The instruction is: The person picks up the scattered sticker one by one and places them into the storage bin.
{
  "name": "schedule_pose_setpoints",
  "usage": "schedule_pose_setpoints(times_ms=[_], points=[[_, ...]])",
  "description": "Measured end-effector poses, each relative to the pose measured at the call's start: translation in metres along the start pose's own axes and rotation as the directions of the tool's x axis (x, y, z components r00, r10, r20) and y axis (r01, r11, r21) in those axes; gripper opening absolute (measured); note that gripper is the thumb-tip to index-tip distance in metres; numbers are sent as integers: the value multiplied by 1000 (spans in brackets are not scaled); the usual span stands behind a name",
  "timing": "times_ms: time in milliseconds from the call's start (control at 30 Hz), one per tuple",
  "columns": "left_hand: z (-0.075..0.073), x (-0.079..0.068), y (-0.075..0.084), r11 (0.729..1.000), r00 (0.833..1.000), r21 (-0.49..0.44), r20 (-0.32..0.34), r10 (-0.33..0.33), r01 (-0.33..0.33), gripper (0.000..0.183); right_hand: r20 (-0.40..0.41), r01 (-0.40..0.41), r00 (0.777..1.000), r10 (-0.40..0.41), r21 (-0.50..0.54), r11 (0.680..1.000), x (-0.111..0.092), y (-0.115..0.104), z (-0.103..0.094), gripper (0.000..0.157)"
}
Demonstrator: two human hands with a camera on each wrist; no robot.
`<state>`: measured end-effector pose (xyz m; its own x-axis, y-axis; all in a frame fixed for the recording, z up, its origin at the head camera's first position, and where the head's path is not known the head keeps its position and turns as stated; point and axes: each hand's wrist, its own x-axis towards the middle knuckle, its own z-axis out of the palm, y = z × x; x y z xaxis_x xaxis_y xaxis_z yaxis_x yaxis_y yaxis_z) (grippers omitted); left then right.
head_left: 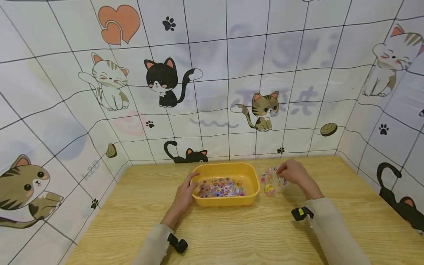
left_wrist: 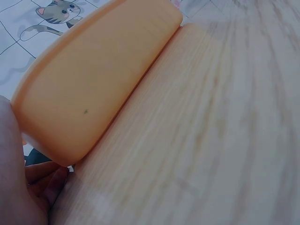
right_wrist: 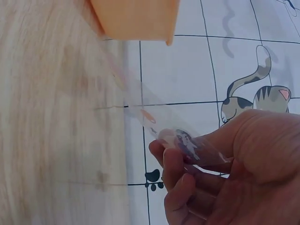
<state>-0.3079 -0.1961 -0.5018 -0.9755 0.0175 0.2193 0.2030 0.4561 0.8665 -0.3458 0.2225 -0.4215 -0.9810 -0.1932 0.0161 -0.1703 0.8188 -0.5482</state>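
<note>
A yellow plastic tray [head_left: 225,201] stands on the table, with colourful stickers [head_left: 220,188] on clear sheets lying inside. My left hand [head_left: 183,191] grips its left end, some fingers over the rim. In the left wrist view, the fingers [left_wrist: 44,180] curl by the corner of the tray [left_wrist: 93,84]. To the right of the tray, my right hand [head_left: 294,173] pinches the upper right part of a clear sticker sheet [head_left: 269,188] with small bright pictures. Thumb and fingertips hold the see-through film [right_wrist: 187,143] in the right wrist view.
The wooden table [head_left: 232,235] runs back to a white wall cloth [head_left: 212,92] printed with cats and grid lines. Similar cloth hangs on both sides. Dark wrist cameras [head_left: 177,243] sit on both sleeves.
</note>
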Motion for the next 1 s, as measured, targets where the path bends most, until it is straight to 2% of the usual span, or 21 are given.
schedule_pose_setpoints(times_ms=[133, 300, 567, 833, 1000], points=[[0, 0, 0, 1000, 1000, 5, -2, 0, 0, 36, -19, -4, 1000, 4, 22, 1000, -3, -5, -6, 17], [0, 0, 1, 1000, 1000, 10, -3, 1, -1, 36, -22, -20, 1000, 22, 53, 998, -7, -9, -13, 22], [-1, -1, 1, 1000, 1000, 11, 5, -5, 5, 36, -100, -35, 994, 31, -41, 999, -13, -19, -24, 24], [-1, -1, 0, 1000, 1000, 17, 6, 0, 0, 37, -167, 20, 985, -30, -58, 998, -20, -33, -34, 11], [-2, 0, -2, 1000, 1000, 17, 6, 9, -9, 37, -219, 37, 974, -51, -67, 997, -23, -39, -38, 12]])
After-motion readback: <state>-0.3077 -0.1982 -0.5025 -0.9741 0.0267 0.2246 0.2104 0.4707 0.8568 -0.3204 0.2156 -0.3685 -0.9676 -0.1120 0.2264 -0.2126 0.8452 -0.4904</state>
